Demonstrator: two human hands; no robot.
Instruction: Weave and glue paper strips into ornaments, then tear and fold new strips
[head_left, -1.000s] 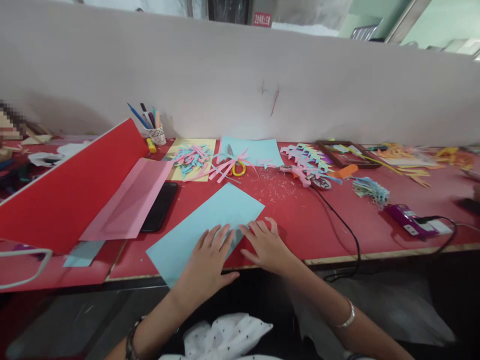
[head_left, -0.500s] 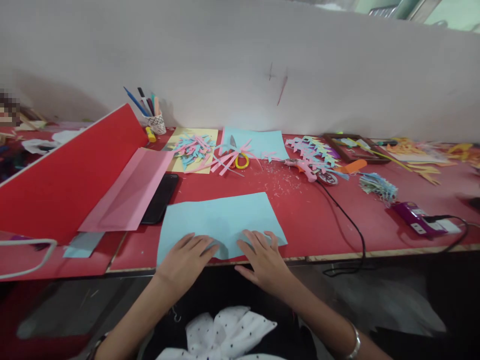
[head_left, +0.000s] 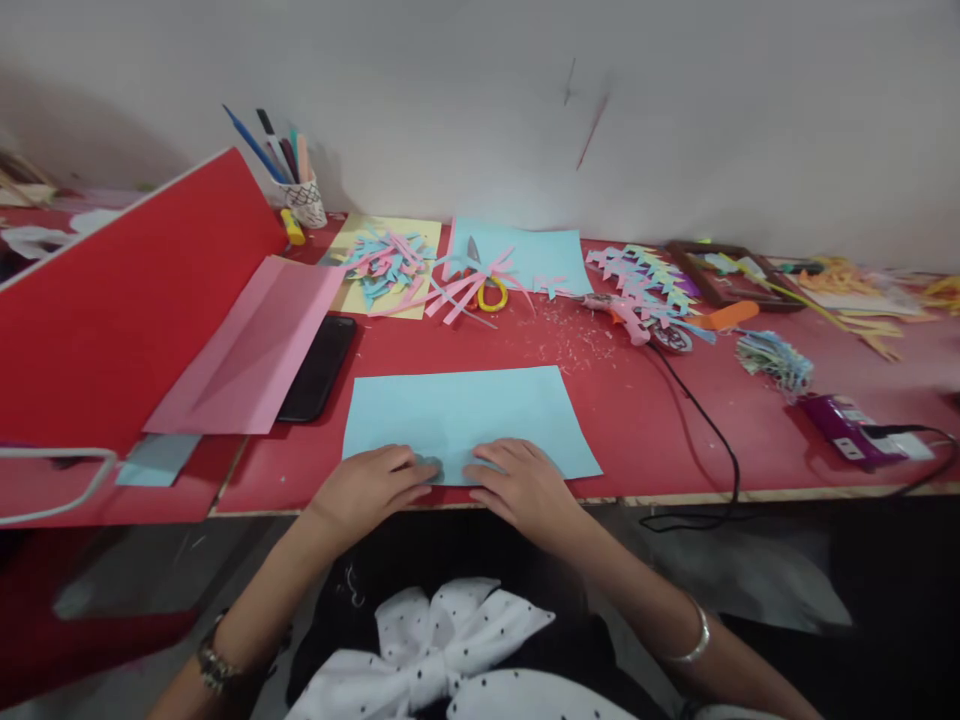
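Observation:
A light blue sheet of paper (head_left: pixel 465 405) lies on the red table at its front edge, its long side toward me. My left hand (head_left: pixel 379 487) is at the sheet's near edge, left of the middle, fingers bent over the paper and thumb at the edge. My right hand (head_left: pixel 521 487) mirrors it right of the middle, the near edge between its thumb and curled fingers. A short stretch of paper edge shows between the two hands. The undersides of the fingers are hidden.
Left stand a red board (head_left: pixel 150 310), pink paper (head_left: pixel 251 345) and a black phone (head_left: pixel 319 370). Behind are paper strips (head_left: pixel 386 262), yellow-handled scissors (head_left: pixel 492 295) and a pen cup (head_left: pixel 306 202). A pink glue gun (head_left: pixel 628 318) trails its cord toward a purple power strip (head_left: pixel 847 430).
Both hands have drawn their fingers in at the near edge, and the right thumb has come up to it. The sheet lies straighter and flatter. The head view has shifted.

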